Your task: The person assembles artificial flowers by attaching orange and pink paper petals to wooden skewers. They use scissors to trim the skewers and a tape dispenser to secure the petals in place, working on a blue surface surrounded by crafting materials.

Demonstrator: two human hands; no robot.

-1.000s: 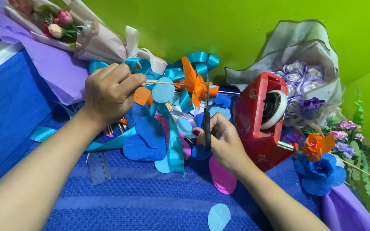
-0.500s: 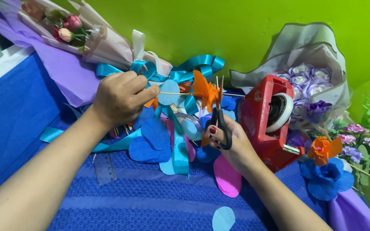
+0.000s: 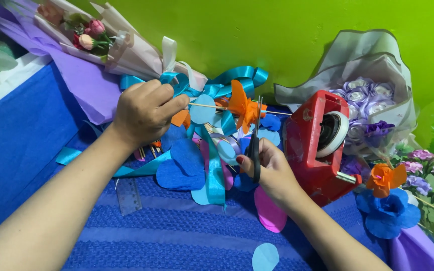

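Beside red tape dispenser (image 3: 317, 150), right hand (image 3: 272, 170) gripping scissors (image 3: 255, 145); left hand (image 3: 144, 113) pinching orange paper flower's (image 3: 242, 108) stick.

Bright, even light fills the scene, and colours come out strongly saturated against the green wall (image 3: 287, 35). Shadows are soft and short: a faint one lies under the left forearm on the blue knitted cloth (image 3: 177, 236), another beneath the red tape dispenser (image 3: 320, 145). Mild glare shows on the teal ribbon (image 3: 237, 75). The centre is sharp. The near corners soften and stretch slightly, as with a wide lens.
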